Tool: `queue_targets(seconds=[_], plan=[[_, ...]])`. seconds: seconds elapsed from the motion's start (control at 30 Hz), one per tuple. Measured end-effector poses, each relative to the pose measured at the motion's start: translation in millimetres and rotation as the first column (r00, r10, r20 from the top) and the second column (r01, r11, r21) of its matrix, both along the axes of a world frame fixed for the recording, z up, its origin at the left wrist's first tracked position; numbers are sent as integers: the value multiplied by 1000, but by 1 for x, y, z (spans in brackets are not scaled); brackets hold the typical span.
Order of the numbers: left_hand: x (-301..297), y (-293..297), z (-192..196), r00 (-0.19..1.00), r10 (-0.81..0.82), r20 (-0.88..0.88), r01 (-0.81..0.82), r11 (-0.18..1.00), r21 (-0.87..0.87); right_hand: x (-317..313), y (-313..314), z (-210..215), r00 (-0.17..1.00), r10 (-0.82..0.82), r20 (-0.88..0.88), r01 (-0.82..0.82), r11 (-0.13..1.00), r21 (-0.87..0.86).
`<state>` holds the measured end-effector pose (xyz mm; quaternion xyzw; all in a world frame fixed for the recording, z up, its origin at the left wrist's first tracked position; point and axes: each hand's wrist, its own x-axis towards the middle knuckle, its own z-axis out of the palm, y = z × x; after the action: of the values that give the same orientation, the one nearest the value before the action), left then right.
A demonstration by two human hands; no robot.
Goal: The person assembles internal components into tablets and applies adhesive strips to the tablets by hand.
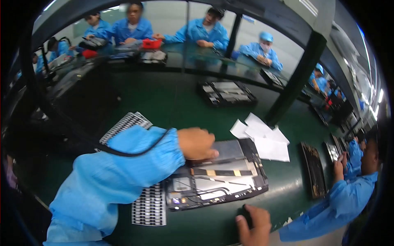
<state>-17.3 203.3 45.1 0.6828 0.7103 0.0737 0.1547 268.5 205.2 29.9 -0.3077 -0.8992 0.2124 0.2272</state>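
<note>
Here's the opened electronic device (pixel 230 186), lying on the green table (pixel 184 229) in front of the person, its inside facing up. Over its upper edge comes the left hand (pixel 198 144), fingers curled down beside the flat gray block (pixel 230 150); whether they pinch anything, I can't tell. Just off the near edge, the right hand (pixel 255 225) has thumb and forefinger spread apart. A label sheet (pixel 148 208) sits at the device's left, white papers (pixel 269 141) past its upper right corner. Farther back, a second opened device (pixel 227 92); over right, a co-worker (pixel 349 192) in blue.
</note>
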Motion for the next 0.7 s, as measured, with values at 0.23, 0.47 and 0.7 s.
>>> queue_targets(seconds=[0.23,0.47,0.7], plan=[[-21,3,-26,881,-256,399,146,947,285,-34,-36,-37,964,-118,-238,34,943,-330],[-33,-54,101,945,11,326,-154,896,416,-95,-26,44,763,93,-640,-223,967,-125],[-125,-186,213,819,558,132,-562,735,379,-221,-47,125,351,311,-883,-849,504,-160]])
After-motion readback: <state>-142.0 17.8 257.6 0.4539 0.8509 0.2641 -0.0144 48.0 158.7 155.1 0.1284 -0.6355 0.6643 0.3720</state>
